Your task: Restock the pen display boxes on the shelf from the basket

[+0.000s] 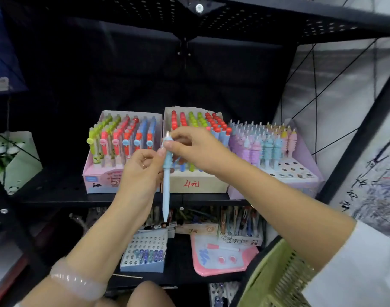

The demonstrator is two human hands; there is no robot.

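Observation:
A light blue pen (166, 187) with a ridged top hangs upright, tip down, in front of the middle shelf. My left hand (142, 168) pinches its upper barrel from the left. My right hand (196, 149) pinches the pen's top end from the right. Behind them three pen display boxes stand on the black shelf: a pink one (101, 178) at the left, a beige one (196, 183) in the middle, a lilac one (298, 173) at the right with several free holes at its front. The green basket (276, 282) hangs at my right forearm, bottom right.
The shelf below holds a white perforated pen box (145, 251) with a few blue and purple pens, a pink pouch (220, 258) and more pen boxes behind. A green panda-print box (16, 160) stands far left. Black shelf posts (10, 218) frame both sides.

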